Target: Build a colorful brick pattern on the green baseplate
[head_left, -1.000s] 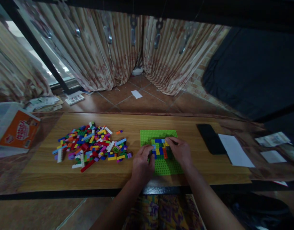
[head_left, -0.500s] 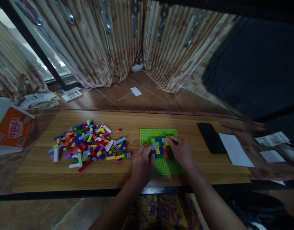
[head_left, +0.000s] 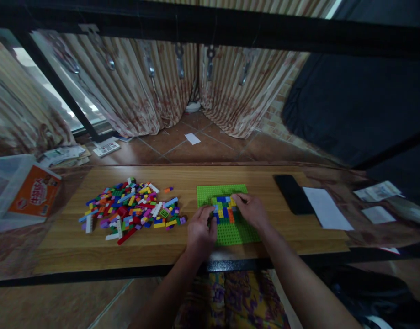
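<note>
A flat build of toy building bricks (head_left: 225, 214) in blue, yellow, orange, green and light blue stands on a green studded baseplate (head_left: 230, 237). My left hand (head_left: 200, 232) is curled against the left side of the build, with its fingertips by a light blue brick and the thumb lower down. My right hand (head_left: 251, 211) pinches at the upper right corner, where a yellow brick (head_left: 233, 201) shows beside the fingertips. The fingers partly hide both edges of the build.
A heap of loose bricks (head_left: 134, 205) lies left on the wooden tabletop (head_left: 155, 255). To the right are a black flat object (head_left: 294, 194) and white paper (head_left: 326, 208). A clear plastic tub (head_left: 11, 169) with an orange label stands at far left. A dark bar (head_left: 210, 20) crosses above.
The camera view has tilted up slightly, so the table scene sits a little differently. Both hands stay at the build in nearly the same places.
</note>
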The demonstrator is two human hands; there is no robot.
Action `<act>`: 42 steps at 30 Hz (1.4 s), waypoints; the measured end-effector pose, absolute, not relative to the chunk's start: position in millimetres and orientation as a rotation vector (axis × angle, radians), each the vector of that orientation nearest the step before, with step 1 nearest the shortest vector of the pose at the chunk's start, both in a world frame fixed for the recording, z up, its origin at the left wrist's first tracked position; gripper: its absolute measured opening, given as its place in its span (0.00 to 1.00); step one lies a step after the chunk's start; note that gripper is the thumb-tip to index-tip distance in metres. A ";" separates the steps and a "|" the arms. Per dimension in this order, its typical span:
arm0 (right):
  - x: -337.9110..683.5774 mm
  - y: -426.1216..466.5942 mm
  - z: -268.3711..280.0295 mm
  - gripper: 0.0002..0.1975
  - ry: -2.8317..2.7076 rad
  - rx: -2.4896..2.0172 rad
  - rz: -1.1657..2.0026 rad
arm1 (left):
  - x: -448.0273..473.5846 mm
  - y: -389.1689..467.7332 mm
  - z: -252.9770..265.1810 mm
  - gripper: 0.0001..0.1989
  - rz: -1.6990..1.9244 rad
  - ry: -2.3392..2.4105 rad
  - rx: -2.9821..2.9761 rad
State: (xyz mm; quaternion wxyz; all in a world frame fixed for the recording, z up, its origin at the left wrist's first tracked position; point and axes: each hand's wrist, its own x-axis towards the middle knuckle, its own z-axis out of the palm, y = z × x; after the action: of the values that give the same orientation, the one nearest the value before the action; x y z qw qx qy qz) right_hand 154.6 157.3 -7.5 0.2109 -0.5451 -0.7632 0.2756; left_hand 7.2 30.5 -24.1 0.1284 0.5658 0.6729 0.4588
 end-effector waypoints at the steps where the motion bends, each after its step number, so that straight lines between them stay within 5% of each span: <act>1: 155.2 157.5 -7.1 0.20 -2.133 -1.521 0.758 | 7.0 30.4 -24.1 0.14 1.333 1.951 1.650; 42: 171.4 167.2 -15.7 0.23 -2.273 -1.472 0.647 | 19.7 22.2 -19.4 0.25 0.907 2.053 1.950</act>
State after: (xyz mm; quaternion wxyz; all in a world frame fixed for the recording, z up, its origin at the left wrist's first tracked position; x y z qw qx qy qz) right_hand 171.4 167.2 -15.7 0.1777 -0.5204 -0.8033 0.2286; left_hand 19.7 22.2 -19.4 0.0841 0.6534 0.6881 0.3040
